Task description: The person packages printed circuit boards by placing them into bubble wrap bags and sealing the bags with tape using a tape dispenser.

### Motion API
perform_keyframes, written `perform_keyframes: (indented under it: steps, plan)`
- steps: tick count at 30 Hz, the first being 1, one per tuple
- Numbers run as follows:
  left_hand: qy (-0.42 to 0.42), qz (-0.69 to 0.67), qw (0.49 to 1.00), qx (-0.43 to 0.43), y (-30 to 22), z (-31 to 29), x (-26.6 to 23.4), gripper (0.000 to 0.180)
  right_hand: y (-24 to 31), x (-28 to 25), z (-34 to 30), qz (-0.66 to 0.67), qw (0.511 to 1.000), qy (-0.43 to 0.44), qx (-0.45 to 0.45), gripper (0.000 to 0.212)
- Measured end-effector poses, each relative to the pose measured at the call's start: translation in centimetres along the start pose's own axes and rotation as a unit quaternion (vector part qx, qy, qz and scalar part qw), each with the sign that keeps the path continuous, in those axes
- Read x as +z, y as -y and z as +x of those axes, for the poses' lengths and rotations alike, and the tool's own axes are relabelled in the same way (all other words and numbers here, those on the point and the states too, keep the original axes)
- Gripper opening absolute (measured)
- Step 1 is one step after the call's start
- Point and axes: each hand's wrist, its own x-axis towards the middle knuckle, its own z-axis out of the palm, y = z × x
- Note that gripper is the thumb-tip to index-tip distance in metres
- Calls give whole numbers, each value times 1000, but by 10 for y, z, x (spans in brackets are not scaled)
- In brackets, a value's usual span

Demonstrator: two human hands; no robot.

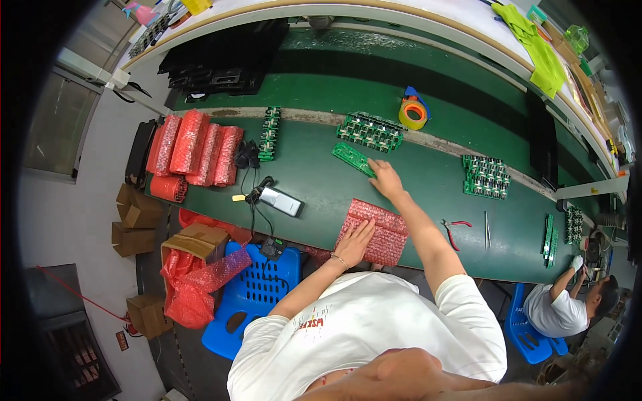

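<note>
My left hand (356, 242) lies flat with its fingers stretched out on a sheet of red bubble wrap (388, 244) at the table's near edge. Farther out, my right hand (384, 178) has its fingers at the right end of a long green circuit board (352, 158) and seems to grip it there; the fingertips are partly hidden. Just beyond that board stands a group of circuit boards with dark and silver parts (369, 132).
Rolled red bubble-wrap bundles (189, 150) sit at the left, near a silver-grey device with cables (281, 201). Tape rolls (413, 115) stand at the back. Red-handled cutters (455, 234) and tweezers (487, 229) lie right. A co-worker (560, 309) sits far right.
</note>
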Motion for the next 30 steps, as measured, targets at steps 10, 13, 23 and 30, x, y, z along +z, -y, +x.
perform_keyframes:
  steps: [10, 13, 23, 30]
  plan:
    - [-36, -89, 995, 17, 8, -5, -10, 53, 14, -57, -126, 112, 984, 136, -36, 57]
    - [-34, -93, 995, 26, 6, -3, -14, 52, 14, -58, -141, 110, 983, 146, -22, 58]
    - [-46, -68, 997, -5, -11, 18, -29, 58, 10, -59, -141, 102, 989, 105, -32, 55]
    - [-5, 20, 1000, 12, -12, 2, -24, 68, -21, -31, -96, 234, 906, 300, 187, 52]
